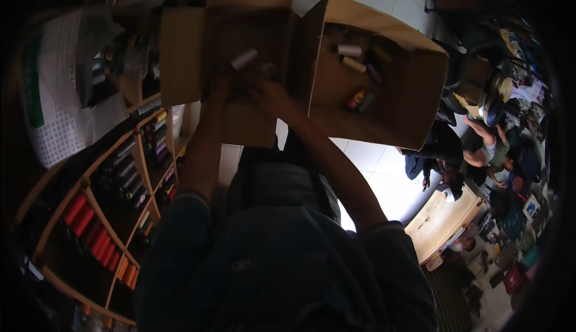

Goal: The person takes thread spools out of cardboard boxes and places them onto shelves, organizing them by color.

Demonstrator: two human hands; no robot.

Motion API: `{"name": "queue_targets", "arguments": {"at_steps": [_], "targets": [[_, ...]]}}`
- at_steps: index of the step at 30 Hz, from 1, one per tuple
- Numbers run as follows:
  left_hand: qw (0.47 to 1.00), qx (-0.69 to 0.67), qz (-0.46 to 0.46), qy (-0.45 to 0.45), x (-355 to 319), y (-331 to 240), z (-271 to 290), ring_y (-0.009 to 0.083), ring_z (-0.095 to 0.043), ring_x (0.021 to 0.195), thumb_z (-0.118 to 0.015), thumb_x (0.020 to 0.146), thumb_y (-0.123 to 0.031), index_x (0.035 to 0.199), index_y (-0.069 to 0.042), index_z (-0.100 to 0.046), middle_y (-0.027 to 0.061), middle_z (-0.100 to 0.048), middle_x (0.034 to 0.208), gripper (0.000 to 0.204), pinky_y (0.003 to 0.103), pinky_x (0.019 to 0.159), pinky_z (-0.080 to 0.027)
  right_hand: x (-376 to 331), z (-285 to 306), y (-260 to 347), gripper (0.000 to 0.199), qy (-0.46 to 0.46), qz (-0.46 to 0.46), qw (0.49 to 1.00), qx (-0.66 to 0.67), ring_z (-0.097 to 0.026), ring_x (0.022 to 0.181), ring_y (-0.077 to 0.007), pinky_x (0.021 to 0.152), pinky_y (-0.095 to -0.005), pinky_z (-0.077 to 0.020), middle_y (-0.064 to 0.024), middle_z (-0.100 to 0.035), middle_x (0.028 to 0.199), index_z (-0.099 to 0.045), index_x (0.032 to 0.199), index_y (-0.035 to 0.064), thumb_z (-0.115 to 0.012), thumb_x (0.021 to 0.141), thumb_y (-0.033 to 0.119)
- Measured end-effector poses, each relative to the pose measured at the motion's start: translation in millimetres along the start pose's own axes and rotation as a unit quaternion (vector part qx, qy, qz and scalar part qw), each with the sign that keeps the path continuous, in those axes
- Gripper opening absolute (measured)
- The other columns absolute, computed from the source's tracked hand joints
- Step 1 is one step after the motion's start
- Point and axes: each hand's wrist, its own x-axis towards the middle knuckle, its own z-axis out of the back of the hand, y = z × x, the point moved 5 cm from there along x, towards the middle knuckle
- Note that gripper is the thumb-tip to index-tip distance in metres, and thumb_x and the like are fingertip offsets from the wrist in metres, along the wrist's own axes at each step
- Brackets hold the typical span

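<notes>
Both my arms, in dark sleeves, reach up into an open cardboard box [186, 50]. My left hand [221, 90] is at a pale thread spool [244, 59], and its fingertips seem to pinch the spool's lower end. My right hand [271, 92] is beside it, just below a small olive spool [268, 69]. The light is too dim to show its fingers. A second open cardboard box [414, 92] lies to the right, tipped toward me, with several thread spools [354, 62] of different colours inside.
A wooden shelf rack [114, 212] on my left holds rows of red, orange and dark spools. A white gridded sheet [60, 104] lies above it. To the right, other people [480, 152] sit on the tiled floor beside a wooden board [441, 221] and clutter.
</notes>
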Motion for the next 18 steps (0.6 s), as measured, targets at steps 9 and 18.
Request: {"name": "queue_targets", "arguments": {"at_steps": [9,18], "targets": [[0.998,-0.040,-0.055,-0.008,-2.3,17.8,-5.2,0.0390,-0.061,0.090,-0.056,0.074,-0.001,0.115,-0.004,-0.052,0.0222,-0.062,0.100,0.041,0.048,0.082,-0.050,36.2,-55.7,-44.1,0.038,0.072,-0.015,0.941,-0.329,-0.049,0.114,-0.0375,0.088,-0.0459,-0.0478,-0.0233,-0.050,0.121,-0.049,0.116,0.0018,-0.055,0.081,0.018],[0.979,-0.195,-0.042,-0.032,7.9,-4.2,13.1,0.0439,-0.055,0.103,-0.074,0.064,-0.020,0.127,-0.008,-0.039,0.0297,-0.045,0.124,0.073,0.048,0.091,-0.046,58.0,-87.0,-112.6,0.040,0.070,-0.034,0.956,-0.283,-0.046,0.116,-0.0396,0.100,-0.0504,-0.0348,-0.0245,-0.048,0.122,-0.048,0.119,0.0024,-0.051,0.081,0.014]]}}
